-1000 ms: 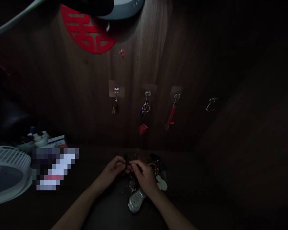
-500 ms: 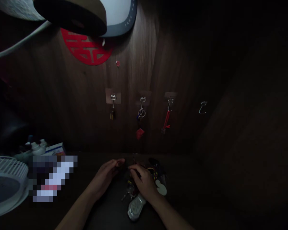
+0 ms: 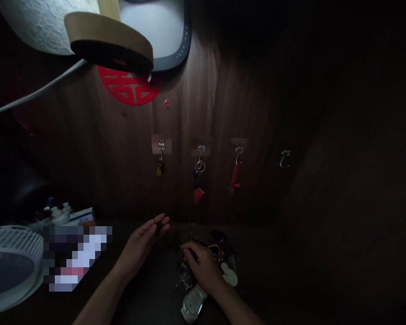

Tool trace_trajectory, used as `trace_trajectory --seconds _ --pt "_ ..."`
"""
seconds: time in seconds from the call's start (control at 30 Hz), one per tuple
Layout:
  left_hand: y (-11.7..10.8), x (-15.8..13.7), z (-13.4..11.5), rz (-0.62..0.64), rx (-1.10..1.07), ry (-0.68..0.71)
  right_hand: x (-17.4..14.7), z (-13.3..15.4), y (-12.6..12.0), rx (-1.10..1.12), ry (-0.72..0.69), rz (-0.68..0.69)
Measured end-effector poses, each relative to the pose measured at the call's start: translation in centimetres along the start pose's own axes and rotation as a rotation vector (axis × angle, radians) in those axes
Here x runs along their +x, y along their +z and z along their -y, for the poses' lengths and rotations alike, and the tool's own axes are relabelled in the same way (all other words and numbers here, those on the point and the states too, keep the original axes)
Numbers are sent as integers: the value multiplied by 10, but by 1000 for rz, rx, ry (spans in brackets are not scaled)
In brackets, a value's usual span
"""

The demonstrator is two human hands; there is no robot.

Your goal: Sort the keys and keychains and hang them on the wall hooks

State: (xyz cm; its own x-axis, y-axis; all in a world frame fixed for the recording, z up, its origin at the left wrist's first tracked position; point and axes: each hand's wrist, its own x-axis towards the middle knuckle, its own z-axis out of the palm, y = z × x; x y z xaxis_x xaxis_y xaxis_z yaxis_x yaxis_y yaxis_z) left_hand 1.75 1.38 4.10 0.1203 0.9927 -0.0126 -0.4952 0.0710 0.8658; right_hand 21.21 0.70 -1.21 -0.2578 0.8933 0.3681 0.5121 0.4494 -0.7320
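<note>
1. Dark, jumbled heap of metal keys and trinkets (image 3: 185, 279): lying on the dark tabletop (image 3: 149, 293), partly under the right hand (image 3: 201, 266).
2. Right hand: bending its fingers over the heap; grip cannot be told.
3. Left hand (image 3: 140, 243): curling loosely, left of the heap; too dark to tell its grip.
4. Silver-grey, rounded handheld device (image 3: 192, 304): lying beside the right wrist.

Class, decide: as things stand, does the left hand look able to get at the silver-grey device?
Probably yes: the silver-grey device lies mostly uncovered, though the left hand might brush the small metal pieces beside it.
</note>
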Motion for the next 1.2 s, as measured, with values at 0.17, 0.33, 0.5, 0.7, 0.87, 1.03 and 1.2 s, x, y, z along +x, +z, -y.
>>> trace_trajectory --seconds 0.17,0.33,0.5,0.7,0.87,1.03,1.2 --pt "8 4 -20 -70 215 103 -1 -1 1 5 0 16" --pt "20 21 -49 -211 388 371 -2 0 0 2 4 19" --pt "38 40 -83 -240 544 604 -2 0 0 -19 8 19" --pt "56 63 -111 -326 724 860 -2 4 -2 -17 13 24" --pt "60 75 -116 -395 942 909 -2 4 -2 -17 18 21" --pt "57 79 -110 -400 981 895 -1 3 -2 -30 29 24" --pt "56 79 -102 -376 968 861 -2 4 -2 -37 21 28"
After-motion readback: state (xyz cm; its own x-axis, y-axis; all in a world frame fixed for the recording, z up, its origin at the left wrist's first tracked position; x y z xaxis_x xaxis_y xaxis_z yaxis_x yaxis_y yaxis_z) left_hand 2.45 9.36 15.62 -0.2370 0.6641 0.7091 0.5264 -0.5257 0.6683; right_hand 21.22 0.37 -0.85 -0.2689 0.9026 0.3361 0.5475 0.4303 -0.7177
